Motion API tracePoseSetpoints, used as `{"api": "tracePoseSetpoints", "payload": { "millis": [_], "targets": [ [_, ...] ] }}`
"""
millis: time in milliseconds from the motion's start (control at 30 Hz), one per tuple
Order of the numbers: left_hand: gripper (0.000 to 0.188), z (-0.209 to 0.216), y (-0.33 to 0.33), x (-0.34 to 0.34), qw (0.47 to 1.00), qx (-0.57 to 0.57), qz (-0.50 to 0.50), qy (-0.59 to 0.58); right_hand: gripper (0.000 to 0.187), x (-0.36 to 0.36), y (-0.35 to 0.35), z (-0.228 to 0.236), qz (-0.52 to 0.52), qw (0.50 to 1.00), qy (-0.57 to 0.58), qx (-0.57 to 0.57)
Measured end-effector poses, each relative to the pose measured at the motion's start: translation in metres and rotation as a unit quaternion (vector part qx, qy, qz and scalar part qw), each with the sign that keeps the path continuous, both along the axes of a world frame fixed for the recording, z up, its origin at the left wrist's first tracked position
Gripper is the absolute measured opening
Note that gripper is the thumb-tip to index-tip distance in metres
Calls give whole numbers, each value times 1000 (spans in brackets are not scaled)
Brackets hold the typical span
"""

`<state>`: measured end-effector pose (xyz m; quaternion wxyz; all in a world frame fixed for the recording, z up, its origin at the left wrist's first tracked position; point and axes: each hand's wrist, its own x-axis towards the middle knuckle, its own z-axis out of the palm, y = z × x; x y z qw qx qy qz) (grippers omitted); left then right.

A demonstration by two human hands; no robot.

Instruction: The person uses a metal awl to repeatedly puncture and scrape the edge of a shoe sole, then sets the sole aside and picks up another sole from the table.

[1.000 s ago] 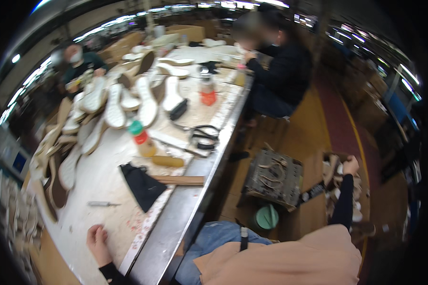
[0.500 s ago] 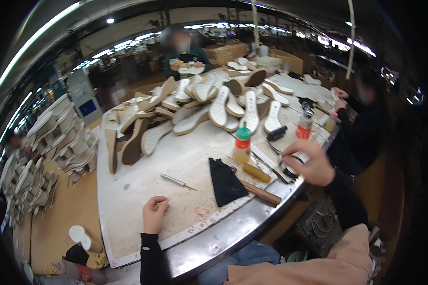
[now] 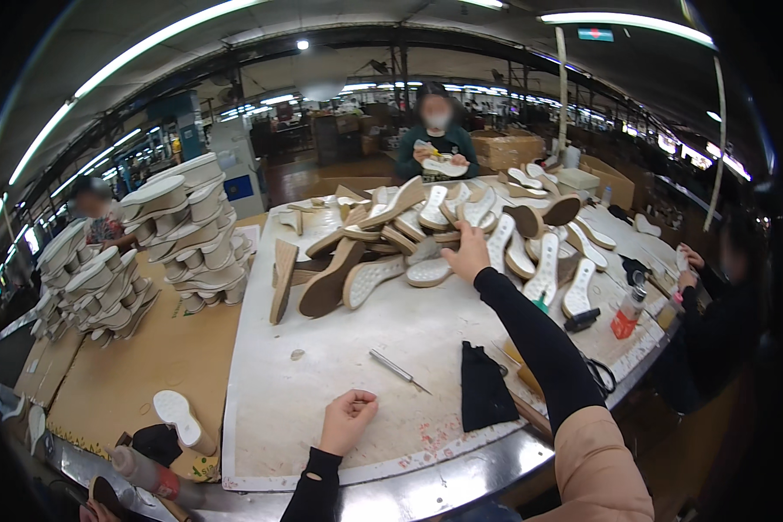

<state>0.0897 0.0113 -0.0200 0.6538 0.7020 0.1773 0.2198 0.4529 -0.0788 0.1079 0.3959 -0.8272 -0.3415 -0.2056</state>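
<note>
My right hand [image 3: 470, 253] reaches far across the table into a heap of wedge shoe soles. Its thumb and fingers are apart, over a white-bottomed sole [image 3: 428, 273] with a tan edge; whether it grips that sole is hard to see. My left hand [image 3: 348, 423] rests low over the white table top, fingers curled and pressed to the thumb; what they hold, if anything, is too small to name. Just beyond it lies a thin metal pick-like tool [image 3: 398, 371] with a silvery handle. A black cloth [image 3: 487, 389] lies between the tool and my right forearm.
Tall stacks of pale platform soles [image 3: 196, 230] stand on cardboard at left. A single sole [image 3: 183, 420] and a bottle [image 3: 143, 470] are near the front left. Scissors [image 3: 602, 376] and a red-labelled bottle [image 3: 628, 313] lie right. One co-worker [image 3: 433, 152] sits opposite, another [image 3: 718, 287] at right.
My right hand has swung from above the tools at the right edge to the sole heap. My left hand stays curled near the table front. The view has turned rightward in the picture.
</note>
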Motion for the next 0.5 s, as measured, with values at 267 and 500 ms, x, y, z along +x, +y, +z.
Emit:
{"api": "tracePoseSetpoints", "payload": {
  "millis": [267,500],
  "targets": [
    [18,9,-5,-5,999,15,8,38,55,38,47,22,-167,973,-81,-135],
    [22,9,-5,-5,998,50,17,28,72,86,73,23,-267,932,-6,-244]
  ]
}}
